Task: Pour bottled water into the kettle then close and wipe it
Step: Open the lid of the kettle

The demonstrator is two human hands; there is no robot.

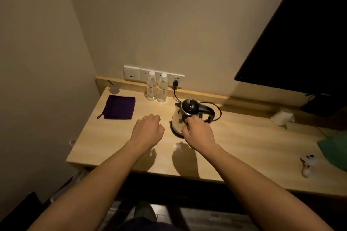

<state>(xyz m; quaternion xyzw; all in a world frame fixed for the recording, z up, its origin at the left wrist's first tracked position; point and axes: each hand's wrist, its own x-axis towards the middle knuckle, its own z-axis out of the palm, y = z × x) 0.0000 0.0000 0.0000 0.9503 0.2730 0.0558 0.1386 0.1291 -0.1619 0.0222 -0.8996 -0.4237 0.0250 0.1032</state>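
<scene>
— What is held by the fingers?

— The kettle (177, 120) is gripped by the right hand (198, 133). Its fingers (192, 119) are curled onto the near side just under the black lid (189, 107), with the thumb set lower on the pale body. Nothing is held by the left hand (148, 127); its fingers are loosely curled above the counter (244, 137).

— Where is the kettle found?

— It is stood upright on its base on the counter, just right of the left fingers. The lid is down and the handle is turned away to the right. Its cord is run back to a plug (175, 82) in the wall sockets (131, 74).

— And the water?

— Two capped bottles (151, 88) are stood side by side beyond the left fingers, against the counter's back edge. Writing is seen on their labels, but it is too small to be read.

— The cloth?

— A dark purple cloth (120, 107) is laid flat and folded, left of and beyond the left fingers, well apart from the kettle. A glass (114, 89) is stood behind it in the corner.
</scene>
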